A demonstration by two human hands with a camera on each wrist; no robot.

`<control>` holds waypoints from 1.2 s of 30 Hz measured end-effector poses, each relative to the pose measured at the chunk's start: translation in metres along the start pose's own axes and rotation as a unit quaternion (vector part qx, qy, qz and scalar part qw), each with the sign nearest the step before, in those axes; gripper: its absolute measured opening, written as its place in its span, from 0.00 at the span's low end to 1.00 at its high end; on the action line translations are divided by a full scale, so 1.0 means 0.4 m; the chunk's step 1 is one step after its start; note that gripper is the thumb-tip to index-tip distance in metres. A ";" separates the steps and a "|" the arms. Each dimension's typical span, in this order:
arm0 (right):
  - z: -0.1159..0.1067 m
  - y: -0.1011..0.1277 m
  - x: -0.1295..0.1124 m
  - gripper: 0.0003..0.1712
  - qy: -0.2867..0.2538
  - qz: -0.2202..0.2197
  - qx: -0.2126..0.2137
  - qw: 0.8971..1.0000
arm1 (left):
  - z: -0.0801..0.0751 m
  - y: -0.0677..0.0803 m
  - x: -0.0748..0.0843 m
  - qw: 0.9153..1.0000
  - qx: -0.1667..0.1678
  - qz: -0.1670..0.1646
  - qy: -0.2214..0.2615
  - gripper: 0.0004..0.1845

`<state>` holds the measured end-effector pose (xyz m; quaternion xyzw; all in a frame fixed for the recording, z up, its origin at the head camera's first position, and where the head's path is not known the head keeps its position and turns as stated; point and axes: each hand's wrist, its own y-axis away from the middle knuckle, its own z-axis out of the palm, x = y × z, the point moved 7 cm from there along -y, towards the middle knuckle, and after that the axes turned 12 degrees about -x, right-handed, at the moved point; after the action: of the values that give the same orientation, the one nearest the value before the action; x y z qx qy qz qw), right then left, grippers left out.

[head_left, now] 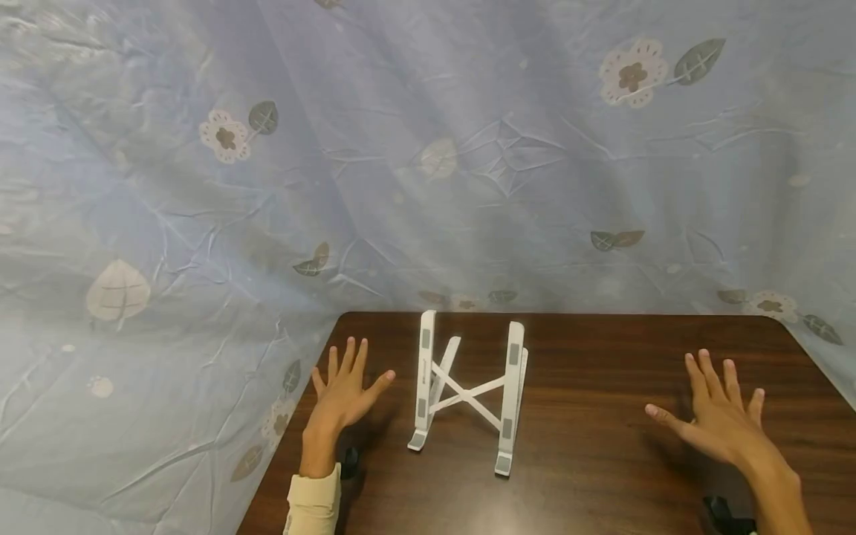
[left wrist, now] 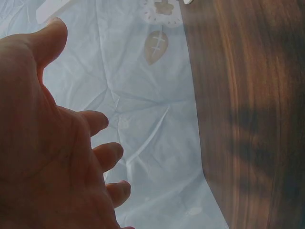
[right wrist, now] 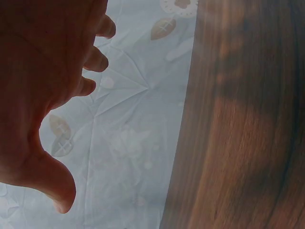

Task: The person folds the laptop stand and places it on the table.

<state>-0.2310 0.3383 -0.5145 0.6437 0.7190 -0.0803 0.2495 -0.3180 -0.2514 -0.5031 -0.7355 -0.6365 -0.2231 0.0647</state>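
White folding stand [head_left: 468,390] unfolded, X-braced, upright on table [head_left: 602,446]; hands spread flat, empty, either side.

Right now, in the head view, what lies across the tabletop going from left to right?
Open left hand → white folding X-braced plastic stand, upright on the dark brown wooden table → open right hand.

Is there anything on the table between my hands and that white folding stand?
Nothing visible. The white stand sits alone on the dark wooden table. The left hand hovers open close beside it, the right hand open farther off, with only bare tabletop between each hand and the stand.
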 end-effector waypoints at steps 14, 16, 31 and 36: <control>0.029 0.000 -0.046 0.67 -0.032 -0.033 -0.008 0.999 | 0.001 -0.001 0.026 0.999 -0.002 0.025 0.019 0.54; 0.033 -0.003 -0.050 0.67 -0.034 -0.035 -0.007 0.999 | 0.004 -0.006 0.033 0.999 -0.005 0.034 0.025 0.53; 0.052 -0.039 -0.122 0.67 -0.066 -0.074 -0.008 0.995 | 0.021 -0.019 0.065 0.995 -0.005 0.069 0.066 0.50; 0.058 -0.057 -0.154 0.66 -0.084 -0.096 -0.010 0.992 | 0.020 -0.026 0.078 0.993 0.002 0.089 0.071 0.49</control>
<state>-0.2441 0.2700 -0.5105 0.5604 0.7545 -0.1505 0.3066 -0.3234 -0.2184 -0.4995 -0.7715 -0.5626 -0.2669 0.1306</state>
